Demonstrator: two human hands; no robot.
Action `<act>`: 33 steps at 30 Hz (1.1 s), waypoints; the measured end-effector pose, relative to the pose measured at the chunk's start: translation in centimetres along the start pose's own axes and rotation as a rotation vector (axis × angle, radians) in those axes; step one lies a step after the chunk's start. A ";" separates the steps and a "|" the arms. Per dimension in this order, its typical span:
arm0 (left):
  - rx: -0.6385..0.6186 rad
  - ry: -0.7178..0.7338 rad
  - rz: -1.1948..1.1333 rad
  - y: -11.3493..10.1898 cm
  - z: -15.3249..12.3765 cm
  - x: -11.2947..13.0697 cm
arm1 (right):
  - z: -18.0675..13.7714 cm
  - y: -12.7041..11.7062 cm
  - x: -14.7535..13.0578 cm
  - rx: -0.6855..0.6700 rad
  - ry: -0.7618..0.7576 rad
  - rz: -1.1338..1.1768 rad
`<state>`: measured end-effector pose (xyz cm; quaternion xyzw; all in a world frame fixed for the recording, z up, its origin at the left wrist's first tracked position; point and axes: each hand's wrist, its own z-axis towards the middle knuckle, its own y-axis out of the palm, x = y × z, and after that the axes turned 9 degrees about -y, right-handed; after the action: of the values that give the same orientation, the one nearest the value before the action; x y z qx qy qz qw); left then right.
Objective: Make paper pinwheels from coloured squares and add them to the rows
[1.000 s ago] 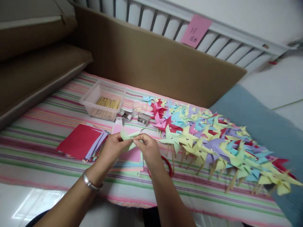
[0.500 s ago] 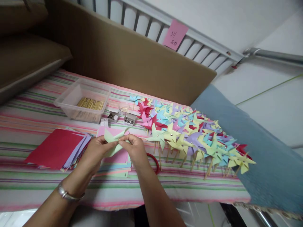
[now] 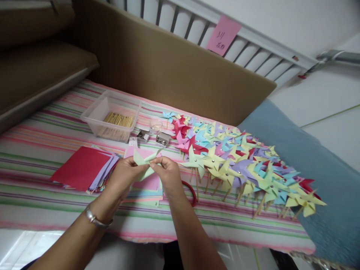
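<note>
A pale green paper pinwheel (image 3: 145, 158), its corners folded inward, is pinched between both hands. My left hand (image 3: 125, 176) is closed on its left side, thumb toward the centre. From the right, my right hand (image 3: 166, 173) pinches it near the middle; any pin there is hidden by the fingers. Below them lies a pile of pink sheets (image 3: 149, 183) over other colours. A red scissors handle (image 3: 193, 195) shows beside my right wrist. Left of my left hand sits a stack of square paper (image 3: 73, 168), red on top and purple beneath.
A clear plastic tub (image 3: 87, 119) holds many short wooden sticks. Small boxes of metal fasteners (image 3: 162, 139) and a round clear dish (image 3: 155, 126) stand near it. Many finished pinwheels (image 3: 239, 170) on sticks cover the right side. A brown board (image 3: 174, 71) borders the striped cloth (image 3: 33, 204) behind.
The whole scene has shifted right in view as the camera turned. Both hands still hold the green paper pinwheel in nearly the same pose.
</note>
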<state>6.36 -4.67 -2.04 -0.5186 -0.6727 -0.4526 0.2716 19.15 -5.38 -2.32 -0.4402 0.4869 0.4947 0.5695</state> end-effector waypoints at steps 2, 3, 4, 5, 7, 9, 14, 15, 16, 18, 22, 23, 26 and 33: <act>0.005 0.017 0.003 0.0 0.0 0.0 | 0.0 0.0 0.0 0.000 -0.018 -0.019; 0.008 0.025 0.002 0.0 0.0 0.0 | 0.0 0.0 0.0 0.001 -0.028 -0.026; 0.009 0.030 0.000 0.0 0.0 0.0 | 0.0 0.0 0.1 0.004 -0.036 -0.031; 0.009 0.033 -0.002 0.0 0.0 0.0 | 0.0 0.0 0.1 0.005 -0.041 -0.036; 0.009 0.038 0.001 0.0 -0.1 0.0 | -0.1 -0.1 0.2 0.006 -0.038 -0.041; 0.007 0.042 0.008 0.1 -0.1 0.1 | -0.1 -0.2 0.2 0.008 -0.025 -0.039; 0.012 0.046 0.029 0.3 -0.2 0.1 | -0.1 0.0 0.4 0.017 -0.017 -0.045; 0.014 0.048 0.030 0.3 -0.2 0.1 | -0.1 0.0 0.4 0.022 -0.021 -0.048; 0.013 0.048 0.025 0.3 -0.2 0.0 | -0.1 0.0 0.4 0.023 -0.023 -0.050; 0.000 0.041 0.010 0.2 -0.1 0.0 | -0.1 0.1 0.5 0.023 -0.029 -0.058; -0.023 0.006 -0.014 0.1 -0.1 0.0 | 0.0 0.1 0.5 0.028 -0.053 -0.101; -0.042 -0.001 -0.024 0.1 -0.1 0.1 | 0.0 0.1 0.6 0.031 -0.059 -0.108; -0.111 -0.005 -0.071 0.1 -0.2 0.2 | 0.0 0.0 0.7 0.028 -0.066 -0.102; -0.069 0.000 -0.026 -0.1 -0.2 0.4 | -0.2 -0.3 0.1 -0.073 -0.109 -0.053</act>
<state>6.08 -4.70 -1.62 -0.5190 -0.6631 -0.4791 0.2476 19.43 -5.60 -2.40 -0.4457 0.4251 0.5201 0.5918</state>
